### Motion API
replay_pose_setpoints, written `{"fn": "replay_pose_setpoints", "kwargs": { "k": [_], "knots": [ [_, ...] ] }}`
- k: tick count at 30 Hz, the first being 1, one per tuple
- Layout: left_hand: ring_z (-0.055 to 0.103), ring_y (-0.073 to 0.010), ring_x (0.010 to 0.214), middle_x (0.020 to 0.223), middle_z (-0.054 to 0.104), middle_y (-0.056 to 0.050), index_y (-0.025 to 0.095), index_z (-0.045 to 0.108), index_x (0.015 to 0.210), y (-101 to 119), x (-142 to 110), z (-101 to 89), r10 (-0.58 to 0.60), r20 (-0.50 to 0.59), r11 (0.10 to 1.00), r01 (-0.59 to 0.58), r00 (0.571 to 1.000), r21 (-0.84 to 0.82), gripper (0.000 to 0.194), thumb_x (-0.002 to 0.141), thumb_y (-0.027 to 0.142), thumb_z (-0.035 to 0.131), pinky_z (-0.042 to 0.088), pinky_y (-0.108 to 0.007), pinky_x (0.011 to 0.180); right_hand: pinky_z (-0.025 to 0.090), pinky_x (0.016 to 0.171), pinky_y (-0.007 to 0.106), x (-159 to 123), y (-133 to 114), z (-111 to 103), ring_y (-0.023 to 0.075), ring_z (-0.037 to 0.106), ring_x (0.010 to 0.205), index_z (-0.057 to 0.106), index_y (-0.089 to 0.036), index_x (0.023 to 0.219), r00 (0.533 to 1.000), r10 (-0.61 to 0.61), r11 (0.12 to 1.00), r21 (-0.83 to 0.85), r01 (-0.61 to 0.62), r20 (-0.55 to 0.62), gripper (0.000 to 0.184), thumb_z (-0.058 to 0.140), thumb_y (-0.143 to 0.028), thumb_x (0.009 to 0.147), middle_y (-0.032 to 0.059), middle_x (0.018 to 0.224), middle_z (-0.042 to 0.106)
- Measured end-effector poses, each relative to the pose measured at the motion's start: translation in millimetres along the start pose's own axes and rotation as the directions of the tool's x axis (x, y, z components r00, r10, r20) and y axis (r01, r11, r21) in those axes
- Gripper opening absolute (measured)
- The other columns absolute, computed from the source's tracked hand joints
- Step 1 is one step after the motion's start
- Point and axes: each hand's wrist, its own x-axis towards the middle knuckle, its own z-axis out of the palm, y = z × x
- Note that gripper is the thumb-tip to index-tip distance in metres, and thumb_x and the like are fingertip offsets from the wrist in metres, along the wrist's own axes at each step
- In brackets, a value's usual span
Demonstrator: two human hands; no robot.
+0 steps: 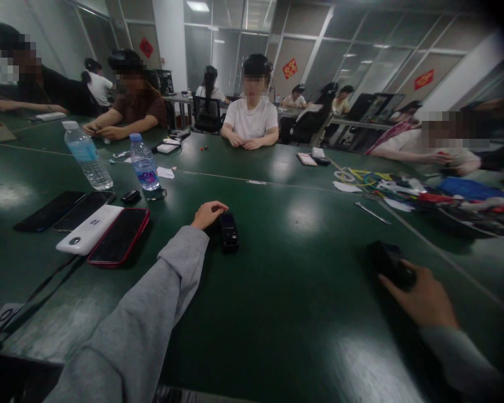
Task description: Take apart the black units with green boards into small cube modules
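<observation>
Hands (pixel 425 296) at boxy objects (pixel 229 232), glossy table (pixel 285 313)

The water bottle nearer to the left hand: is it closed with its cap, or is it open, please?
Closed. A blue cap sits on the top of the bottle.

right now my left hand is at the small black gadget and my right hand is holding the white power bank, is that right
Not quite: your right hand holds a black object, not the white power bank, as the head view shows. Your left hand is at the small black gadget.
</observation>
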Motion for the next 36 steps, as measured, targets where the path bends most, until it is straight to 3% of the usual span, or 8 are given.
{"fn": "replay_pose_setpoints", "kwargs": {
  "k": [3, 9, 12, 14, 19, 25, 32, 36],
  "knots": [
    [0.066, -0.0200, 0.098, 0.099, 0.074, -0.004, 0.023, 0.073, 0.094, 2, -2, -0.6, -0.006, -0.004, 1.000, 0.006, 1.000, -0.011, 0.016, 0.083, 0.024, 0.062, 0.049, -0.040, 0.095, 0.049, 0.080, 0.054, 27, -70, 42, 0.0392, 0.060, 0.097, 0.049, -0.016, 0.133, 0.984, -0.119, 0.992, 0.049, 0.113, 0.135, 0.074, 0.048, -0.070, 0.083, 0.0270, 0.109, 0.061],
    [0.065, -0.0192, 0.099, 0.112, 0.070, -0.005, 0.023, 0.070, 0.104, -3, 2, 1.1, 0.021, -0.050, 1.000, -0.022, 0.999, -0.016, 0.023, 0.083, 0.028, 0.062, 0.049, -0.038, 0.094, 0.048, 0.087, 0.050, 58, -272, 108, 0.0351, 0.054, 0.108, 0.045, -0.014, 0.135, 0.875, -0.463, 0.872, 0.247, 0.422, 0.141, 0.057, 0.053, -0.047, 0.089, 0.0184, 0.119, 0.057],
    [0.064, -0.0185, 0.099, 0.123, 0.066, -0.006, 0.022, 0.065, 0.116, -8, 4, 2.6, 0.053, -0.104, 0.999, -0.053, 0.993, 0.001, 0.033, 0.086, 0.033, 0.060, 0.049, -0.037, 0.094, 0.048, 0.086, 0.048, 64, -325, 129, 0.0337, 0.052, 0.109, 0.040, -0.017, 0.140, 0.821, -0.558, 0.811, 0.286, 0.510, 0.118, 0.056, 0.054, -0.040, 0.092, 0.0159, 0.117, 0.058],
    [0.064, -0.0181, 0.098, 0.126, 0.064, -0.006, 0.023, 0.062, 0.121, -9, 5, 3.1, 0.057, -0.113, 0.998, -0.057, 0.992, 0.009, 0.037, 0.087, 0.036, 0.058, 0.049, -0.037, 0.093, 0.047, 0.085, 0.047, 66, -336, 135, 0.0324, 0.052, 0.108, 0.037, -0.019, 0.144, 0.805, -0.580, 0.794, 0.301, 0.528, 0.120, 0.056, 0.052, -0.040, 0.094, 0.0139, 0.115, 0.058],
    [0.063, -0.0182, 0.098, 0.128, 0.063, -0.005, 0.027, 0.061, 0.124, -7, 4, 2.8, 0.058, -0.043, 0.998, -0.057, 0.997, 0.041, 0.039, 0.087, 0.039, 0.058, 0.050, -0.037, 0.091, 0.047, 0.086, 0.044, 67, -330, 131, 0.0302, 0.052, 0.107, 0.028, -0.022, 0.150, 0.796, -0.591, 0.775, 0.363, 0.517, 0.129, 0.059, 0.047, -0.044, 0.098, 0.0117, 0.114, 0.058],
    [0.064, -0.0184, 0.099, 0.132, 0.061, -0.004, 0.029, 0.058, 0.128, -7, 3, 3.5, 0.071, -0.021, 0.997, -0.071, 0.997, 0.036, 0.041, 0.088, 0.037, 0.057, 0.049, -0.038, 0.092, 0.045, 0.092, 0.045, 67, -333, 126, 0.0293, 0.052, 0.109, 0.046, -0.019, 0.135, 0.806, -0.585, 0.752, 0.431, 0.499, 0.088, 0.043, 0.041, -0.045, 0.101, 0.0118, 0.117, 0.059],
    [0.064, -0.0205, 0.099, 0.130, 0.063, -0.003, 0.030, 0.062, 0.125, -5, 3, 4.4, 0.051, -0.031, 0.998, -0.052, 0.998, -0.021, 0.040, 0.086, 0.037, 0.061, 0.051, -0.038, 0.091, 0.045, 0.091, 0.044, 66, -334, 122, 0.0279, 0.053, 0.106, 0.050, -0.021, 0.125, 0.794, -0.603, 0.726, 0.467, 0.505, 0.080, 0.032, 0.041, -0.041, 0.102, 0.0100, 0.115, 0.059],
    [0.064, -0.0215, 0.103, 0.122, 0.067, -0.006, 0.025, 0.066, 0.119, 0, 4, 2.3, 0.013, -0.001, 0.992, -0.013, 1.000, -0.126, 0.036, 0.086, 0.040, 0.061, 0.050, -0.038, 0.093, 0.046, 0.087, 0.042, 67, -334, 120, 0.0278, 0.052, 0.103, 0.053, -0.021, 0.119, 0.786, -0.613, 0.722, 0.462, 0.515, 0.082, 0.027, 0.045, -0.038, 0.100, 0.0103, 0.110, 0.058]
  ]
}}
